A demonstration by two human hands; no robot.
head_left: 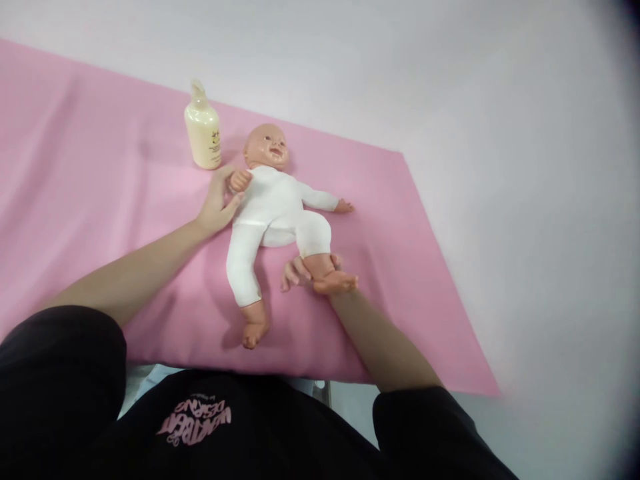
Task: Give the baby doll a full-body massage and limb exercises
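Observation:
A baby doll with a bald head and white cloth body lies on its back on a pink sheet. My left hand is at the doll's arm on the left side, thumb against it and fingers mostly hidden behind; the doll's small fist shows above my thumb. Under the doll's bent leg on the right is my right hand, cupping the ankle from below. Its curled fingers stick out left of the ankle, and the doll's foot lies over my wrist. The doll's other leg rests on the sheet.
A cream-coloured pump bottle stands upright on the sheet, left of the doll's head. The sheet's right edge slants down toward me, with a pale surface beyond it. Folds run across the sheet's left part.

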